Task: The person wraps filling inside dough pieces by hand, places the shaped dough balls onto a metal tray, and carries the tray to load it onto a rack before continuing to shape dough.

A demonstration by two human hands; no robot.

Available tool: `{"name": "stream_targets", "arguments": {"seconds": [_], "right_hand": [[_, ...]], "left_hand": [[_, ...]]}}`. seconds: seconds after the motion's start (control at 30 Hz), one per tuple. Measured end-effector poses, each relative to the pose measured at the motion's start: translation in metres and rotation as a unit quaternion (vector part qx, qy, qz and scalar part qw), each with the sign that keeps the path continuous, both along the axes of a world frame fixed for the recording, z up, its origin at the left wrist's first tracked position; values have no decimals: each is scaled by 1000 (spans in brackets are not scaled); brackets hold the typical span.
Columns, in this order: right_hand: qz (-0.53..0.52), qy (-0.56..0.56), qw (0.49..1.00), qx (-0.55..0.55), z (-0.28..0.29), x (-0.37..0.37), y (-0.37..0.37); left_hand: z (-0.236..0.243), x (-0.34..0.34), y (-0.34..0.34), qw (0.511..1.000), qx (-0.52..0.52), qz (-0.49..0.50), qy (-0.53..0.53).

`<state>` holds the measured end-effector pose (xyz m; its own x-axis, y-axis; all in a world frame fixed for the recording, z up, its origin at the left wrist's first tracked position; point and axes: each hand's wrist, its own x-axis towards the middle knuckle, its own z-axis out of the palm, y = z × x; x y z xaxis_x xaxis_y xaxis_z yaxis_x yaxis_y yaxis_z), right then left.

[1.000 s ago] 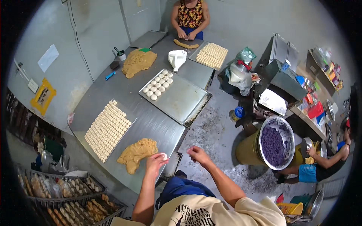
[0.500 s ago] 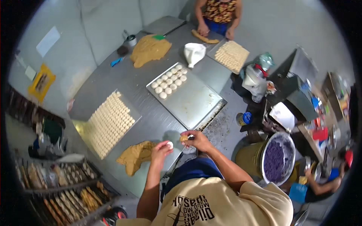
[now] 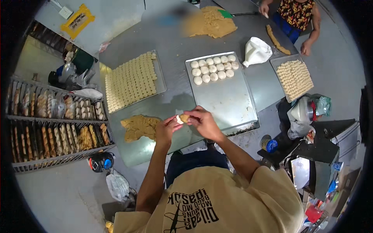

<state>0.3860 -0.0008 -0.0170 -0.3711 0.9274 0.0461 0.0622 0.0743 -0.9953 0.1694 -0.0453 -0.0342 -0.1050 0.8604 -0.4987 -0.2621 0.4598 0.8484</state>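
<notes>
My left hand (image 3: 167,128) pinches a small white dough piece (image 3: 178,119) over the near edge of the table. A lump of brown filling (image 3: 184,117) is in the fingers of my right hand (image 3: 204,123), pressed against the white dough. Beside my left hand lies a larger mass of brown filling (image 3: 136,128) on the metal table. Ahead of my right hand, a metal tray (image 3: 225,103) carries several rows of white dough balls (image 3: 213,69) at its far end; its near part is bare metal.
Another tray (image 3: 160,72) at left is covered with small pale pieces. Far off are a brown dough slab (image 3: 217,23), a white bag (image 3: 256,51) and a tray of small pieces (image 3: 294,77). A co-worker stands by a brown roll (image 3: 276,40). Bread racks (image 3: 62,120) stand at left.
My hands have come together, bringing the brown lump against the white dough. The view has swung, so the table sits further right. One of the co-worker's hands has lifted off the roll.
</notes>
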Motion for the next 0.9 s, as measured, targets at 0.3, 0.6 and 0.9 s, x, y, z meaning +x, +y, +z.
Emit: {"name": "stream_targets", "arguments": {"seconds": [0.3,0.6,0.9], "right_hand": [[58,44,972,-224,15,-25,-3],[55,-6,966,-254,46,-158,-55],[-50,-88,994,-47,-60,-257,-42]], "left_hand": [[62,-34,-32,993,69,-87,-33],[21,-161,-70,987,104,-104,-58],[-29,-300,-81,989,47,-60,-128]]}}
